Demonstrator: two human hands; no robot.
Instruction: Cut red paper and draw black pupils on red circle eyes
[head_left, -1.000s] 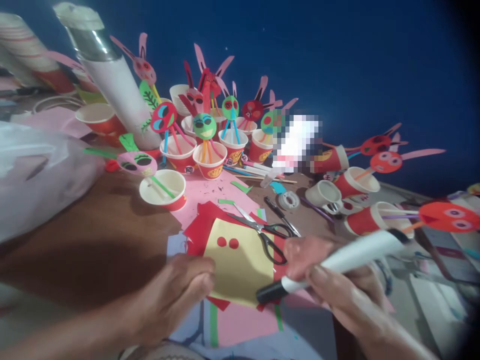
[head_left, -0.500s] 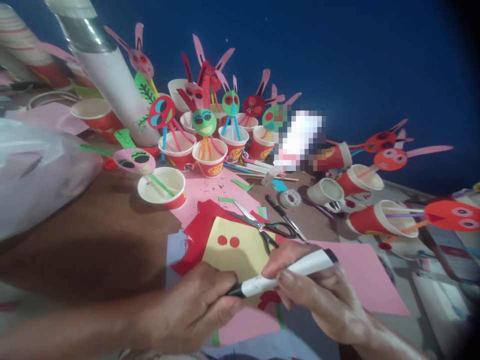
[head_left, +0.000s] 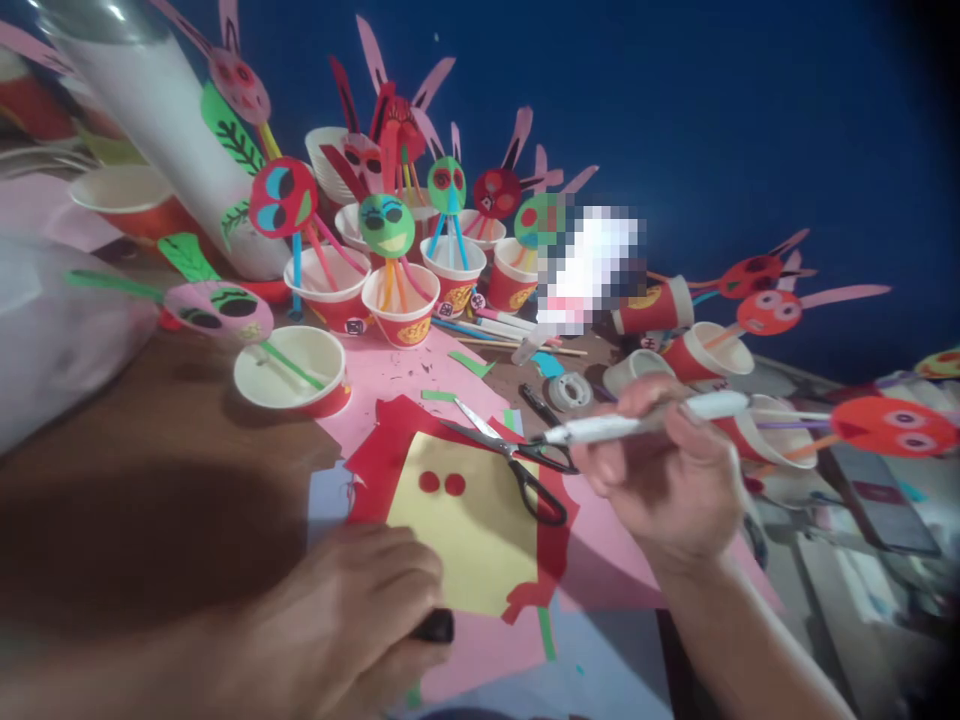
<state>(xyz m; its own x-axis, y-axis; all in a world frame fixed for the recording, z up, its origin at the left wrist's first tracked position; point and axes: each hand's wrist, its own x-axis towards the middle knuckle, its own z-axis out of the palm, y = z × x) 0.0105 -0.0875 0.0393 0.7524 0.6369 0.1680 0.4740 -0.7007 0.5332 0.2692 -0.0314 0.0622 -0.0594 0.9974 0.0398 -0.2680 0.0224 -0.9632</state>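
My right hand (head_left: 664, 470) grips a white marker (head_left: 600, 430), uncapped, its dark tip pointing left above the scissors. Closed around a black marker cap (head_left: 435, 626), my left hand (head_left: 360, 610) is low at the centre, by the lower left edge of the yellow paper (head_left: 472, 540). Two small red circles (head_left: 429, 482) lie side by side on that yellow sheet. Black-handled scissors (head_left: 514, 450) rest partly open across its upper right corner. Red paper (head_left: 375, 440) shows beneath the yellow one.
Red paper cups (head_left: 401, 310) holding straws with decorated paper faces (head_left: 387, 226) stand along the back and right. A large bottle (head_left: 165, 130) and a plastic bag (head_left: 67, 330) are at the left. Pink paper (head_left: 607, 560), a tape roll (head_left: 571, 391) and pens lie on the table.
The cap has come off the marker. My right hand has moved up and right with the marker, and my left hand has moved down and left with the cap. The view has shifted slightly.
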